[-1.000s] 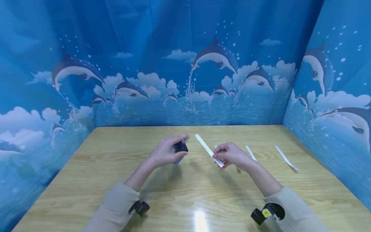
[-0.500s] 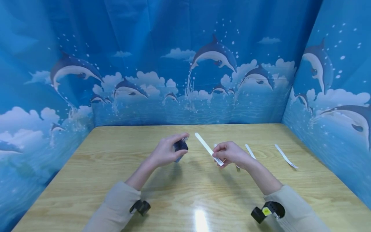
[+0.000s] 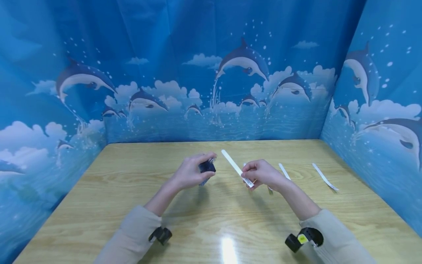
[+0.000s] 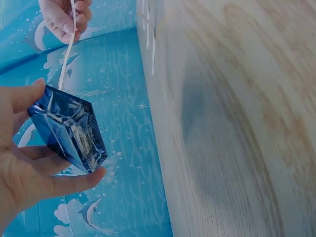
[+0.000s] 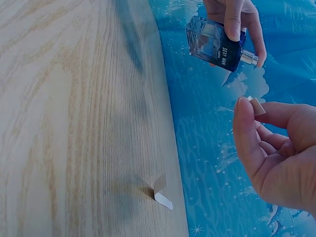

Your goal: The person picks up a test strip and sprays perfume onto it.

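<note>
My left hand [image 3: 190, 172] grips a dark blue glass perfume bottle [image 3: 207, 167] above the table, with the index finger at its silver sprayer top [image 5: 249, 58]. White lettering shows on the bottle's dark front in the right wrist view. In the left wrist view its faceted glass base [image 4: 84, 138] faces the camera. My right hand [image 3: 263, 175] pinches a white paper scent strip [image 3: 232, 162] near its printed lower end. The strip slants up and left, its far tip near the sprayer but apart from it. Whether any spray comes out cannot be seen.
On the wooden table [image 3: 132, 205], a bent white strip [image 3: 325, 178] lies at the right and another strip [image 3: 285, 171] lies nearer, partly behind my right arm. A further strip is mostly hidden by my right hand. A dolphin-print curtain [image 3: 184, 124] borders the table.
My left hand has shifted very slightly right with the perfume bottle, toward the strip. The right hand keeps its pinch on the strip, nearly still.
</note>
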`<state>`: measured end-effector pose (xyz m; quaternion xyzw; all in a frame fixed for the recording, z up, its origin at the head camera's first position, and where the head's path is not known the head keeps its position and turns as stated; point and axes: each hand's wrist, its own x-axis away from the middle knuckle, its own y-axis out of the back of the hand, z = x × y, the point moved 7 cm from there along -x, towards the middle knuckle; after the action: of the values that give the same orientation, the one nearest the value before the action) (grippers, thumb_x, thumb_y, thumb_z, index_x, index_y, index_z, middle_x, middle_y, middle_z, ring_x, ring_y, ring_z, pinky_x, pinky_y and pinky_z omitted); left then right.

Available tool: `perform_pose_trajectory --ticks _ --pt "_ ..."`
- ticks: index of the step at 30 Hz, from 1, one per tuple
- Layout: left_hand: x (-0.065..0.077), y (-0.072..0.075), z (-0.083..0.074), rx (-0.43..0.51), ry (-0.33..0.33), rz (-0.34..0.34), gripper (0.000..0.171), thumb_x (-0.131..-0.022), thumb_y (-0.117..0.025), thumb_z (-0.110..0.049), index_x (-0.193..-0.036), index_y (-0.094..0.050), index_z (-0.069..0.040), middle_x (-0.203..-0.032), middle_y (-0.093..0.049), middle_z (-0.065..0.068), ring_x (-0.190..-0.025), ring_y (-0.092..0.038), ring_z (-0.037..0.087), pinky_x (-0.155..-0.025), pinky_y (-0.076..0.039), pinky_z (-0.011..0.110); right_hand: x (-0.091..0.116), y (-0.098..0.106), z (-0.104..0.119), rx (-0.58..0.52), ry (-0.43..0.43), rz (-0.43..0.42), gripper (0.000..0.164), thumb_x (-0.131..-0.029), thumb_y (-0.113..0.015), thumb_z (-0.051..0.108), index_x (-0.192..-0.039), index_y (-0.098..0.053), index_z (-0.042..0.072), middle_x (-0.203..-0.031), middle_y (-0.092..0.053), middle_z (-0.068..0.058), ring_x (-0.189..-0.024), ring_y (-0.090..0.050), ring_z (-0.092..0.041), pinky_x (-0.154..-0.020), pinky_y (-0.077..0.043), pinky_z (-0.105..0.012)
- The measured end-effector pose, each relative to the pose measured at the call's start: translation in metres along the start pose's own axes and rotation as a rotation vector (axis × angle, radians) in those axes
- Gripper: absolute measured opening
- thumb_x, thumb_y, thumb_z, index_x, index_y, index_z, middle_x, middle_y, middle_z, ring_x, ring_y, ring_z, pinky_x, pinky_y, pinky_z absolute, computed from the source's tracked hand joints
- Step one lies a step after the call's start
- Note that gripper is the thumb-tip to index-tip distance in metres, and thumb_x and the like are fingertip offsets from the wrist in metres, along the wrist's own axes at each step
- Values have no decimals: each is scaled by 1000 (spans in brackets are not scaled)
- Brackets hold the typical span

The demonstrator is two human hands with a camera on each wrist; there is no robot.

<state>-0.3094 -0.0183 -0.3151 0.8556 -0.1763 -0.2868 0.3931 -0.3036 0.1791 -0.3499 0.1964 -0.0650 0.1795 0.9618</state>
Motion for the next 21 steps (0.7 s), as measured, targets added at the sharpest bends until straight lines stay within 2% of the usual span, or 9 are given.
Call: perform_pose_trajectory --ticks 5,11,17,21 --pt "-1 1 -1 9 -7 11 51 -82 -72 -19 -130 -55 -16 -126 -57 9 -108 -56 29 -84 -49 41 1 2 1 -5 4 2 24 -90 -56 3 -106 -54 -14 -76 -63 -10 -63 -62 -18 -58 -54 -35" --pt "0 3 1 16 19 8 52 -85 -69 -21 -134 -51 -18 -132 -53 7 -115 -52 29 -88 -47 44 0 3 0 -10 7 -3 22 -90 -56 4 -104 -55 -13 -77 -63 -11 -63 -61 -17 -57 -54 -33" --pt "0 4 5 69 35 12 55 -85 -68 -21 -136 -48 -17 -134 -50 6 -120 -48 29 -94 -42 45 0 4 -3 -10 10 -20 20 -89 -57 4 -102 -57 -11 -82 -63 -19 -65 -62 -19 -57 -54 -32" --pt "1 4 9 95 64 14 57 -85 -69 -22 -137 -47 -18 -136 -49 5 -121 -46 29 -94 -42 45 1 6 -5 19 7 -35 20 -88 -59 6 -101 -58 -10 -82 -64 -16 -65 -61 -17 -56 -53 -31"
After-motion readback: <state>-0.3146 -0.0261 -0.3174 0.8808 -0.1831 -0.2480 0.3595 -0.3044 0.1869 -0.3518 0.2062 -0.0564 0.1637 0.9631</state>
